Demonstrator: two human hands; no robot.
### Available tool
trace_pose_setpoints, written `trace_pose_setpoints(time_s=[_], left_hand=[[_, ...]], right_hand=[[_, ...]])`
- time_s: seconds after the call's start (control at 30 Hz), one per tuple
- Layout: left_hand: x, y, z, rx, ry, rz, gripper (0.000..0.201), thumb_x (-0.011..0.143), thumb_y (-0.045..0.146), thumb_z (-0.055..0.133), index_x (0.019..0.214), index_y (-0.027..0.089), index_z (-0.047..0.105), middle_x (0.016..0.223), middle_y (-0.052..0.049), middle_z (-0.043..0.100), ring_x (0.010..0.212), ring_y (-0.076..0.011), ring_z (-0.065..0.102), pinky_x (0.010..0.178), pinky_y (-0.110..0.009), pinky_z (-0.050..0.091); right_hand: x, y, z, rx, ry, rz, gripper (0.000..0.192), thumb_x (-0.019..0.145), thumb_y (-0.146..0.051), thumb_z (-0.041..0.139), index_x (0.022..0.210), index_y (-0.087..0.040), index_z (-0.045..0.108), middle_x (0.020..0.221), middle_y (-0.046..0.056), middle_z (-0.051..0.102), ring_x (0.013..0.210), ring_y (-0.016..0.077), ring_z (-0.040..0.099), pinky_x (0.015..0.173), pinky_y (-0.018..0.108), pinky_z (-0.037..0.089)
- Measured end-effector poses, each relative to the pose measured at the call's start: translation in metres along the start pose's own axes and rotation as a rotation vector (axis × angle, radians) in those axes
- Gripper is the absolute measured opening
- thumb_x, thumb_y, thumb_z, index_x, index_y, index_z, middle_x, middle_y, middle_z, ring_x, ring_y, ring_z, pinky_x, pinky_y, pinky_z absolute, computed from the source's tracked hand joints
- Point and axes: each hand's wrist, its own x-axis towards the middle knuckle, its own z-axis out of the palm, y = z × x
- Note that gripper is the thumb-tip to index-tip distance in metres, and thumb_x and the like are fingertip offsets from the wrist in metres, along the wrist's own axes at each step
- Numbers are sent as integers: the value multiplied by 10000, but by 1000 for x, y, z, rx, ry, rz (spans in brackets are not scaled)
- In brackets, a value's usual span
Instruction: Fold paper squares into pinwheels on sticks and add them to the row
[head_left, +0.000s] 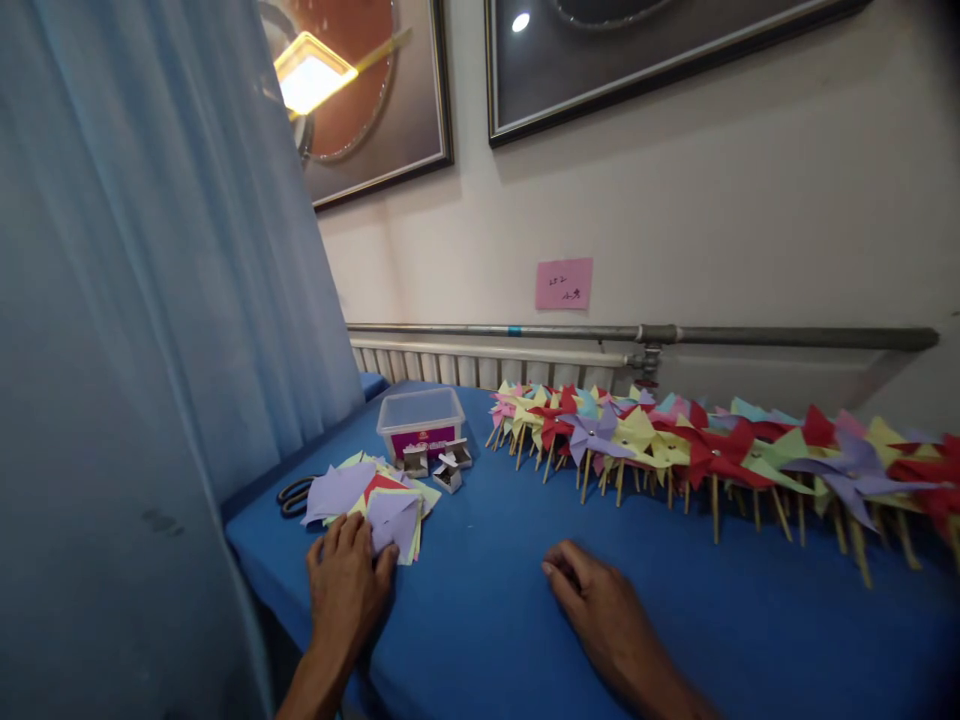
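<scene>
We see our left hand (346,590) lying flat, palm down, on the blue table (495,600), its fingertips resting on the near edge of a loose stack of paper squares (375,495) — lilac, yellow, red and pale green sheets fanned over one another at the table's left end. The hand grips nothing; the fingers are spread and only press on the paper. Our right hand (600,610) rests on the bare cloth well to the right of the stack, fingers curled loosely inward, and it holds nothing that we can make out. Just left of the stack lie scissors (294,495) with dark handles, partly under the sheets. Behind the stack stands a clear plastic box (420,420) with a magenta label; there is print on it, but it is too small to read. A few small open cartons (442,465) sit before the box. Along the back of the table runs a long row of pinwheels (712,450) on wooden sticks — red, yellow, purple, teal, pink. On the wall above a grey pipe (675,335) hangs a pink note (563,283) with handwriting that we cannot read with certainty.
</scene>
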Motion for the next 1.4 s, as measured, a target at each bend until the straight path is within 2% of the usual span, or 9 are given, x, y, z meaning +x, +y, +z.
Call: trace_pose_setpoints(time_s=[0.23, 0.37, 0.43, 0.57, 0.63, 0.73, 0.8, 1.0, 1.4], left_hand=[[-4, -4, -7, -169, 221, 10, 322, 929, 310, 564, 1150, 155, 740, 1379, -187, 644, 1291, -373, 548, 1115, -550, 350], [14, 20, -32, -555, 209, -40, 358, 892, 353, 583, 1151, 158, 734, 1381, -172, 644, 1310, -365, 533, 1126, -531, 361], [26, 46, -40, -915, 22, -74, 371, 858, 423, 621, 1099, 170, 746, 1294, -135, 698, 1259, -348, 569, 1078, -481, 426], [44, 112, -33, -1733, -817, -179, 496, 807, 572, 696, 1014, 124, 740, 1031, -140, 759, 948, -284, 698, 795, -356, 542], [49, 145, -20, -1932, -1148, -187, 509, 819, 548, 717, 1060, 100, 731, 999, -161, 759, 827, -232, 710, 717, -309, 536], [52, 185, 0, -1967, -1429, -142, 515, 885, 544, 655, 1062, 67, 731, 929, -165, 753, 732, -191, 705, 658, -269, 526], [49, 204, 11, -1950, -1499, -141, 537, 912, 569, 604, 1043, 65, 734, 903, -151, 748, 706, -178, 702, 633, -255, 520], [29, 226, 22, -1934, -1449, -99, 610, 865, 638, 626, 1019, 59, 747, 902, -147, 746, 685, -168, 679, 624, -262, 516], [38, 209, 9, -1776, -878, -11, 518, 587, 492, 898, 880, 105, 715, 655, -34, 655, 578, -123, 554, 554, -235, 399]], right_hand=[[1, 0, 1, 24, -5, 15, 232, 896, -405, 476, 770, -266, 613, 715, 20, 702, 649, 211, 632, 639, 317, 431], [5, 1, 2, 140, -2, 68, 250, 881, -454, 517, 782, -257, 633, 707, 13, 690, 657, 208, 626, 643, 319, 443], [10, 4, 3, 300, 31, 140, 306, 859, -536, 570, 819, -245, 655, 714, 16, 685, 660, 210, 629, 639, 321, 464], [19, 13, -7, 815, 165, 277, 584, 728, -745, 695, 965, -210, 696, 968, 102, 746, 864, 261, 713, 790, 386, 545], [20, 14, -17, 1020, 148, 269, 633, 734, -778, 693, 1023, -214, 715, 1115, 140, 742, 1031, 292, 707, 895, 426, 536], [20, 13, -30, 1164, 77, 135, 611, 811, -762, 637, 1099, -230, 721, 1101, 122, 748, 1063, 281, 685, 963, 440, 515], [20, 14, -33, 1182, 95, 102, 567, 809, -727, 674, 1071, -225, 720, 914, 70, 736, 872, 237, 682, 840, 390, 551], [21, 23, -23, 1215, 241, 250, 454, 763, -594, 794, 939, -192, 680, 641, -38, 601, 505, 118, 495, 497, 256, 457], [24, 51, -18, 1041, 409, 412, 548, 657, -600, 851, 991, -182, 732, 789, 57, 781, 731, 273, 729, 641, 353, 556]])
